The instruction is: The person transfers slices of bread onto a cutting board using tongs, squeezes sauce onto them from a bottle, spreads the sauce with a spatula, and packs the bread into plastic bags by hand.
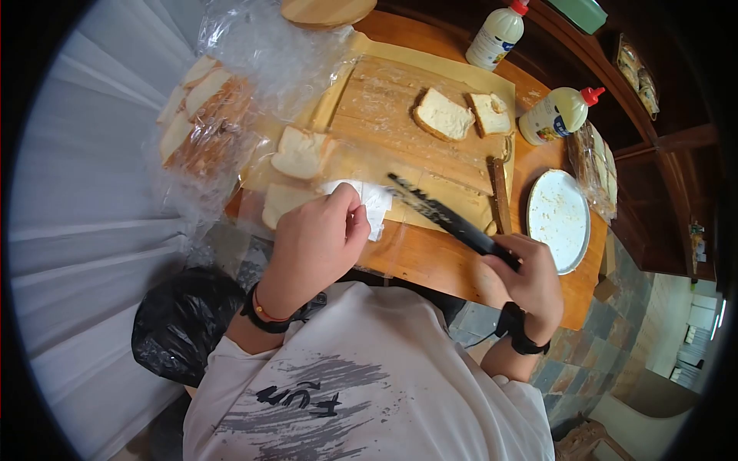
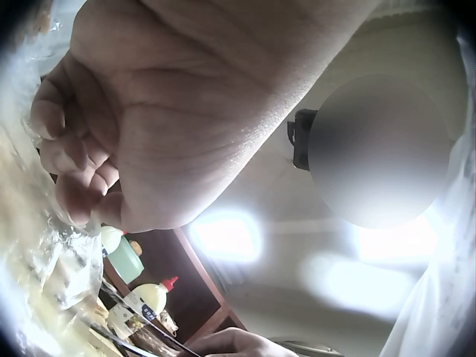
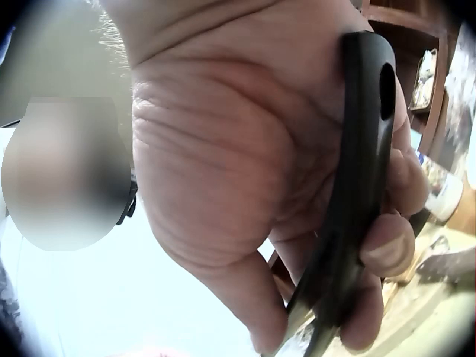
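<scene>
My right hand [image 1: 530, 280] grips a black-handled knife [image 1: 450, 219], its blade flecked with white and pointing up-left over the table's front. In the right wrist view, fingers curl round the black handle [image 3: 361, 141]. My left hand [image 1: 317, 240] has curled fingers above a white paper [image 1: 377, 206]; in the left wrist view its fingertips pinch clear plastic film [image 2: 71, 260]. Two bread slices [image 1: 301, 152] [image 1: 283, 201] lie under or beside the film at the left. Two more slices [image 1: 444, 115] [image 1: 490, 114] rest on the wooden board [image 1: 384, 96].
A brown-handled knife [image 1: 500, 196] lies at the board's right edge, beside a white plate [image 1: 559, 219]. Two red-capped bottles [image 1: 496, 38] [image 1: 555, 117] stand behind. Bagged bread [image 1: 204, 115] is at the left, another bag [image 1: 596, 169] at the right. A black bag [image 1: 181, 323] hangs below left.
</scene>
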